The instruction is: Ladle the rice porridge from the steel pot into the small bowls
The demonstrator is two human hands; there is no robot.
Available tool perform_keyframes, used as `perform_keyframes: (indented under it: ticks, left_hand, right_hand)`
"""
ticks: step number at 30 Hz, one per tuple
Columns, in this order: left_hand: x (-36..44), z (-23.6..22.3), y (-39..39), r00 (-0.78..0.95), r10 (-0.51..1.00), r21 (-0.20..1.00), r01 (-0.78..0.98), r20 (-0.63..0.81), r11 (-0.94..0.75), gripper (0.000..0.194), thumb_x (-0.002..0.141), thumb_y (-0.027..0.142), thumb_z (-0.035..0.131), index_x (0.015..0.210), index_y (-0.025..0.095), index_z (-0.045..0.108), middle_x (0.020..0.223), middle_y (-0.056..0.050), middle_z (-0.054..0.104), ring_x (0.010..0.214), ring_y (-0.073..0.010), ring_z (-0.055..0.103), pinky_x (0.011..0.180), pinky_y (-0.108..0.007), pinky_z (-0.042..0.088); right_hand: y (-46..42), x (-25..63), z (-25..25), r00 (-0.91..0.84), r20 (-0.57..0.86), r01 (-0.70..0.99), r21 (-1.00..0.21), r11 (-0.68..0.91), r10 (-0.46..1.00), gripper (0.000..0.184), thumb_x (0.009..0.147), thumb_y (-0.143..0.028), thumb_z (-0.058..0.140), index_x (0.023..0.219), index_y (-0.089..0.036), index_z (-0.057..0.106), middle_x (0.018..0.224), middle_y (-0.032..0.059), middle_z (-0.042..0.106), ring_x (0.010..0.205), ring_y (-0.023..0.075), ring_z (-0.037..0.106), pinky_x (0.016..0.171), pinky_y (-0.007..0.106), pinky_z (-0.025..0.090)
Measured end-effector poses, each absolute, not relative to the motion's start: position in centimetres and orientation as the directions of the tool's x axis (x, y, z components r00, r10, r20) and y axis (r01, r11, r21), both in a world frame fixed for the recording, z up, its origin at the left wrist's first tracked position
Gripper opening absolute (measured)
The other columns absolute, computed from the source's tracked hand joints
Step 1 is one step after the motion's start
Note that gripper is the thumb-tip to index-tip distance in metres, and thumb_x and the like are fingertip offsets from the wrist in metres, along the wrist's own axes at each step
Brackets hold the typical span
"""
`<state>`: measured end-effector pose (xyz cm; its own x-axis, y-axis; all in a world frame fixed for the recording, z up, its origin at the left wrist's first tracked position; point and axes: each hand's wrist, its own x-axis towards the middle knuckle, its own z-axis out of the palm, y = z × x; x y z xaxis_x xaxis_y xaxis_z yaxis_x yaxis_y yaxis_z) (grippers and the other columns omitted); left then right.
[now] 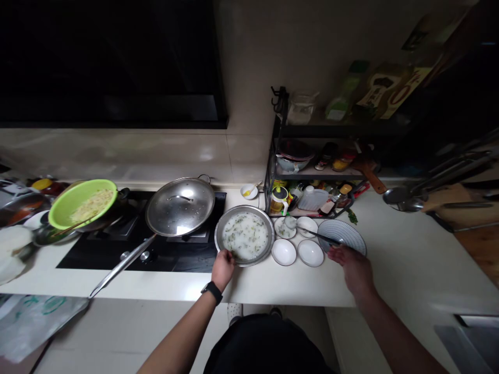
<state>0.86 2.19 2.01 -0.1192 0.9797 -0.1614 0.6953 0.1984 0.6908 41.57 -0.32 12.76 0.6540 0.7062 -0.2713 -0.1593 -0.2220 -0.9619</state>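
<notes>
Black-handled ladle, long and slender (317,235): head at left, over a small round white bowl (286,238) on the white tabletop (280,285); long axis slants rightward and toward the person. Right hand (355,267): fingers closed about the handle's end, at the near side of a round, grey-patterned bowl (353,234); forearm angled in from lower right. Left hand (223,270): fingers pinched on the near-left rim of a round silver metal basin (219,228); forearm slants up rightward from below.
</notes>
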Motion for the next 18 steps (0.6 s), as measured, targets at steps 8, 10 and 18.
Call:
perform_keyframes:
  ticks: [8,10,18]
  left_hand:
    - [0.9,2.0,2.2,-0.122,0.980,0.681,0.705,-0.158,0.198,0.018,0.080,0.002,0.055,0.077,0.019,0.052,0.078,-0.003,0.060,0.075,-0.0168,0.058,0.071,-0.024,0.041]
    - [0.9,2.0,2.2,-0.121,0.978,0.680,0.704,-0.169,0.205,0.018,0.081,0.002,0.055,0.078,0.019,0.052,0.079,-0.003,0.060,0.075,-0.0166,0.058,0.071,-0.024,0.041]
    - [0.9,2.1,2.1,-0.124,0.974,0.679,0.701,-0.187,0.220,0.017,0.080,0.003,0.056,0.079,0.019,0.053,0.078,-0.002,0.061,0.075,-0.0166,0.060,0.071,-0.024,0.041]
  right_hand:
    - [-0.3,45.0,10.1,0.676,-0.065,0.346,-0.851,-0.394,0.734,0.047,0.085,-0.059,0.055,0.069,-0.017,0.071,0.067,0.0124,0.075,0.067,0.0275,0.073,0.067,0.041,0.058]
    - [-0.2,44.8,9.8,0.550,0.122,0.635,-0.704,-0.319,0.826,0.048,0.091,-0.054,0.046,0.073,-0.018,0.072,0.071,0.0134,0.075,0.071,0.0277,0.072,0.068,0.039,0.055]
    - [-1.2,43.6,9.2,-0.181,0.428,0.978,-0.019,0.209,0.886,0.026,0.097,-0.025,0.047,0.095,-0.018,0.072,0.095,0.0126,0.075,0.090,0.0227,0.067,0.081,0.031,0.050]
